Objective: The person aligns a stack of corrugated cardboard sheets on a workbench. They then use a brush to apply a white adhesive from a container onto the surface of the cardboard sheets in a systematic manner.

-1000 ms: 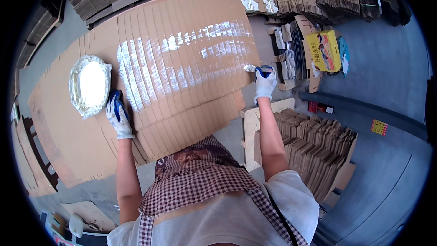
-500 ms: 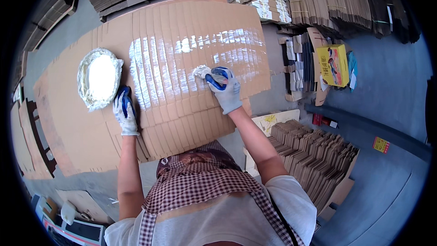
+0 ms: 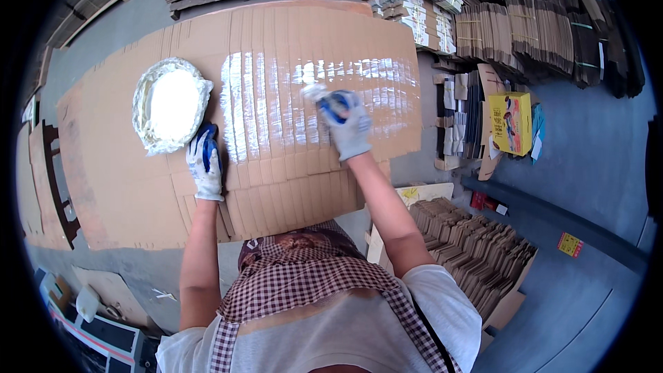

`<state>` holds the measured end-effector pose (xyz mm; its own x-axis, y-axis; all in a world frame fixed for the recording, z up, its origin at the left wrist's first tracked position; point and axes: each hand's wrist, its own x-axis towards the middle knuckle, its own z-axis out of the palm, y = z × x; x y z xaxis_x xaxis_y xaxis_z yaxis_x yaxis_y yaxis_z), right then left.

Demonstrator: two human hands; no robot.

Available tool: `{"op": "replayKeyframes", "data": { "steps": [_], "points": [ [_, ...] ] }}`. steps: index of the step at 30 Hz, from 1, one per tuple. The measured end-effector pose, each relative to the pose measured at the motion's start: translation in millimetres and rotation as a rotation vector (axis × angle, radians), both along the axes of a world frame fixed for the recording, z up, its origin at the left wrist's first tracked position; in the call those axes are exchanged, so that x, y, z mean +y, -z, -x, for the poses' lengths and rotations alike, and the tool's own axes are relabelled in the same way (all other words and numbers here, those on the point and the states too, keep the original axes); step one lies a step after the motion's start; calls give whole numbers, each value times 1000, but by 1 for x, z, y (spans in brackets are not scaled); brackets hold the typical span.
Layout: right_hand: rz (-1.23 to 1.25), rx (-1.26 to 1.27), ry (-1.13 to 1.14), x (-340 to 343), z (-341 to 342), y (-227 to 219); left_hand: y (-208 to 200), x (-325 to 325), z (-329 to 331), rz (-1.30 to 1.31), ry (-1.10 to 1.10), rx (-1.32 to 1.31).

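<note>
The right hand (image 3: 347, 124), in a white glove with blue coating, is slightly blurred above the middle of a row of overlapping cardboard strips (image 3: 290, 197), its fingers curled around a white-smeared applicator (image 3: 314, 92); whether that is a brush or a wad is too blurred to tell. The applicator's pale head points toward the far left corner of the row and lies over the glossy white coating (image 3: 238, 110), which covers much of the strips' far part, while the near edge is bare brown. The left hand (image 3: 205, 164), gloved alike, is at the left edge of the row, its fingers lying together and pointing away from the body; whether they grip that edge or only rest there cannot be told. Just beyond its fingertips, a basin (image 3: 141, 109) lined with crinkled film holds bright white contents (image 3: 174, 105). Basin and strips lie on a large cardboard sheet (image 3: 103, 186), the basin on its left half, well in from the left edge. Past the sheet's right edge are a yellow box (image 3: 510, 124) and, nearer the body, a stack of folded cardboard (image 3: 469, 245).
</note>
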<state>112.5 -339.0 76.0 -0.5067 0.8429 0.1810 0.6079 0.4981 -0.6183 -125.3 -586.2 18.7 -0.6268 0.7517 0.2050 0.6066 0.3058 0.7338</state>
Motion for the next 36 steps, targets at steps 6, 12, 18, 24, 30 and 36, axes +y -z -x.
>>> {"op": "replayKeyframes", "data": {
  "steps": [6,12,18,24,30,36],
  "points": [
    [98,62,313,40,-16,-11,-7,-1,0,-35,6,-9],
    [-35,-40,-219,-25,52,-16,-11,4,-1,-41,8,4],
    [-91,-219,48,22,29,-5,-12,-2,0,-12,-9,-10],
    [-52,-2,-73,12,57,-39,-13,-3,0,-20,-10,-6],
    [-196,-212,-320,3,97,-15,-14,1,-1,-32,-8,-49],
    [-99,-142,151,56,36,-20,-8,-3,-1,-28,-24,-68]
  ]
}}
